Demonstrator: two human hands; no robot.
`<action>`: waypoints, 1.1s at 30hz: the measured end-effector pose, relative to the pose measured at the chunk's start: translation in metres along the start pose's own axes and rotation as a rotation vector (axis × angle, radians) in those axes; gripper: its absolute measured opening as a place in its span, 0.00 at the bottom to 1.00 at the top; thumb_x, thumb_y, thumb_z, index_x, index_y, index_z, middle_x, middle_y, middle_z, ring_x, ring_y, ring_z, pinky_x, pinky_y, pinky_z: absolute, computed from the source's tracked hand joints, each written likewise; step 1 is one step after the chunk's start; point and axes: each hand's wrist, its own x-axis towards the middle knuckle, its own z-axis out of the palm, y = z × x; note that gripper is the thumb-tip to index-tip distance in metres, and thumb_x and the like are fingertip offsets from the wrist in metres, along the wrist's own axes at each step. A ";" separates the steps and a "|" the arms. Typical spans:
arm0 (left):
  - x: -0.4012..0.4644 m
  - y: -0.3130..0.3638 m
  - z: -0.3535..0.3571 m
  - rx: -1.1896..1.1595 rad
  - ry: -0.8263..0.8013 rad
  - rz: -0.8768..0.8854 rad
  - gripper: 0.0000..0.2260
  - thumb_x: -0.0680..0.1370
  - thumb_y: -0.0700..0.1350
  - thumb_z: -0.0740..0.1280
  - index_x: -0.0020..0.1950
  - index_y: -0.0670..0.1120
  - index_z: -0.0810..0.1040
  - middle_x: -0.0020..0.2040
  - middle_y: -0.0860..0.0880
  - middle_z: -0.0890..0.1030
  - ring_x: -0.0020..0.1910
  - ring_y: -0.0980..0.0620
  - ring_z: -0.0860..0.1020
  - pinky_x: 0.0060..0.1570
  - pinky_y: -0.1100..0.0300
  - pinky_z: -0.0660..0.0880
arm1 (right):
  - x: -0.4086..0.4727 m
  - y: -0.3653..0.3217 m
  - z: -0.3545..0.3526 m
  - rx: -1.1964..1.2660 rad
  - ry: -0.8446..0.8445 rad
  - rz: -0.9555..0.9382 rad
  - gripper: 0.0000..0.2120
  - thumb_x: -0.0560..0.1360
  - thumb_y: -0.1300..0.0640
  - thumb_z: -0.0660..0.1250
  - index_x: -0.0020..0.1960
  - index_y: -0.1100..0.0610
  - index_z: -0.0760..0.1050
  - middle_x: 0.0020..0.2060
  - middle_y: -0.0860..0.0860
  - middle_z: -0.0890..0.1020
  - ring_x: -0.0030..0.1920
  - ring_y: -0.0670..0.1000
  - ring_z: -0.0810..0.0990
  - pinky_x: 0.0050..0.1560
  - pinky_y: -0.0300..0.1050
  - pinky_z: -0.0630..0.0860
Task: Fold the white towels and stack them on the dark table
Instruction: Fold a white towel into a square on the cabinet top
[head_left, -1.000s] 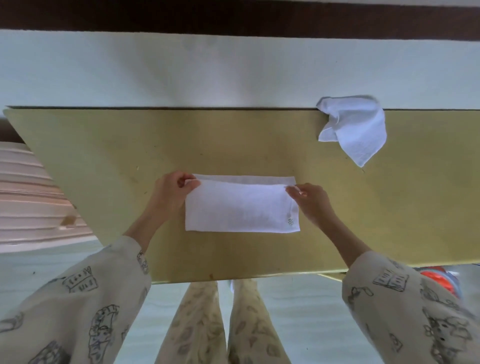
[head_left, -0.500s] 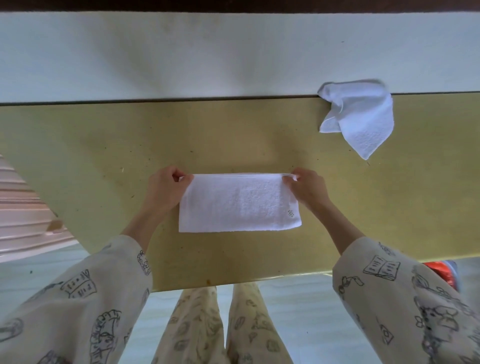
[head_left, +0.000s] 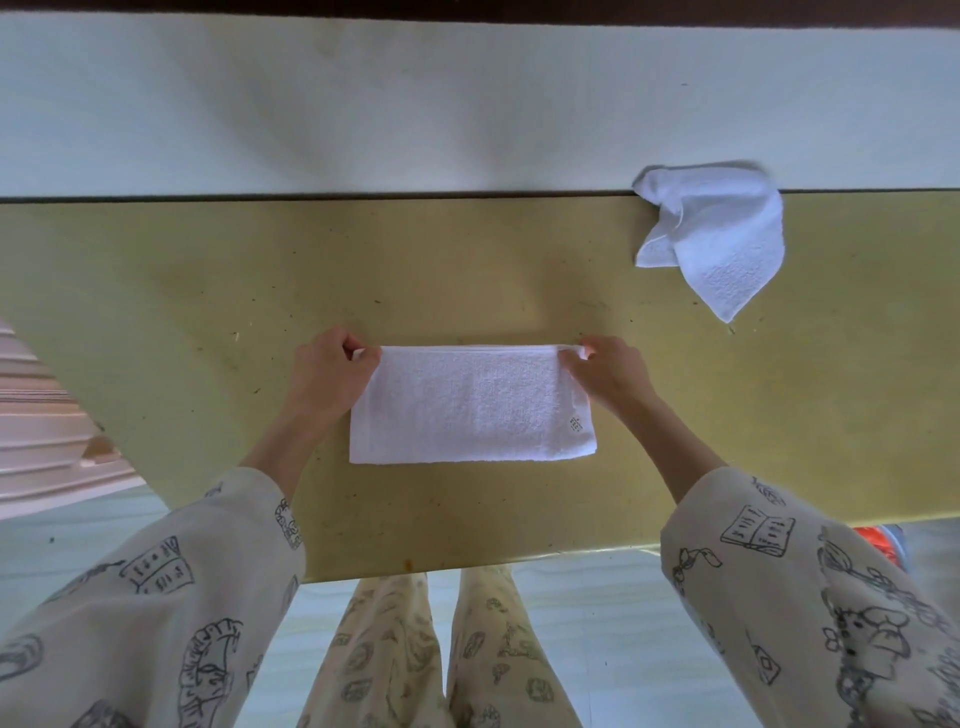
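A white towel (head_left: 470, 408), folded in half into a flat rectangle, lies in the middle of the olive-yellow table (head_left: 182, 312). A small grey mark shows near its front right corner. My left hand (head_left: 330, 374) pinches its far left corner. My right hand (head_left: 608, 376) pinches its far right corner. A second white towel (head_left: 719, 236) lies crumpled at the far right of the table, against the back edge.
A pale wall or board (head_left: 467, 104) rises behind the table's back edge. A pink ribbed object (head_left: 47, 431) stands at the left, below table level. Something red (head_left: 880, 540) shows under the table's front right edge. My legs stand at the front edge.
The top layer of the towel has been carried away from me until its edge met the far edge. Both hands moved with it and now rest at the far corners.
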 end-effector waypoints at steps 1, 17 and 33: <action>0.000 0.000 0.000 -0.004 0.006 -0.005 0.07 0.76 0.45 0.64 0.46 0.40 0.74 0.36 0.52 0.73 0.33 0.57 0.69 0.30 0.65 0.63 | -0.001 0.001 0.000 0.013 0.001 -0.010 0.09 0.77 0.52 0.60 0.40 0.54 0.71 0.36 0.50 0.74 0.40 0.53 0.71 0.39 0.41 0.63; -0.054 -0.018 0.048 0.436 0.279 0.582 0.14 0.77 0.42 0.55 0.60 0.41 0.70 0.60 0.40 0.74 0.61 0.39 0.70 0.60 0.47 0.62 | -0.048 -0.002 0.062 -0.246 0.597 -0.600 0.16 0.77 0.56 0.55 0.59 0.63 0.72 0.57 0.61 0.77 0.59 0.61 0.73 0.59 0.56 0.69; -0.035 -0.066 0.056 0.656 0.157 0.482 0.25 0.80 0.55 0.46 0.76 0.48 0.52 0.76 0.46 0.56 0.75 0.44 0.54 0.72 0.44 0.47 | -0.034 0.024 0.098 -0.507 0.403 -0.512 0.31 0.76 0.36 0.47 0.75 0.49 0.55 0.75 0.57 0.58 0.75 0.57 0.54 0.73 0.57 0.48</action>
